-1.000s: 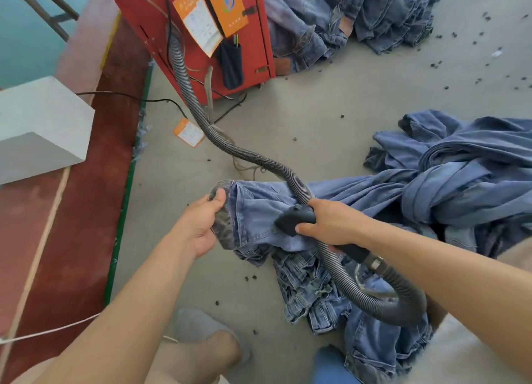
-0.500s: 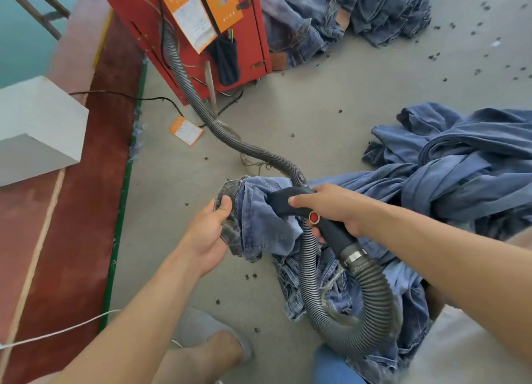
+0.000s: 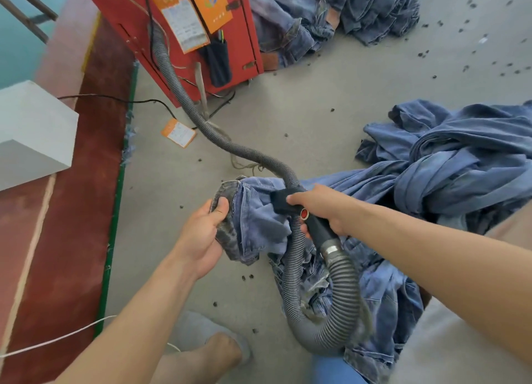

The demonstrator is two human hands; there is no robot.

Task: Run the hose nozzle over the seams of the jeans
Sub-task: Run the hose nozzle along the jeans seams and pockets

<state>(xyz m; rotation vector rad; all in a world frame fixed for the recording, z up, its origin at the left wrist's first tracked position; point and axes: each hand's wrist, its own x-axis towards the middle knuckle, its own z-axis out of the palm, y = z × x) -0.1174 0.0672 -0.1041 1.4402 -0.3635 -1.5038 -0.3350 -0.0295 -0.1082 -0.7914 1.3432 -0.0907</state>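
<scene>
Bare arms, grey slipper (image 3: pixel 201 330)

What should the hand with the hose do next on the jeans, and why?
Probably slide the nozzle toward the left hand, along the seam. The right hand grips the nozzle with its tip on the jeans, and the left hand pinches the waistband edge, holding the cloth up for that pass.

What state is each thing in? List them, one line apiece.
left hand: grips the jeans' waistband edge, thumb on top.
right hand: curled round the nozzle handle.
hose nozzle: black head down against the denim.
jeans: bunched and held up off the floor at the waistband.
hose: looped on the floor, running back to the red cabinet.
denim pile: heaped on the floor.
</scene>
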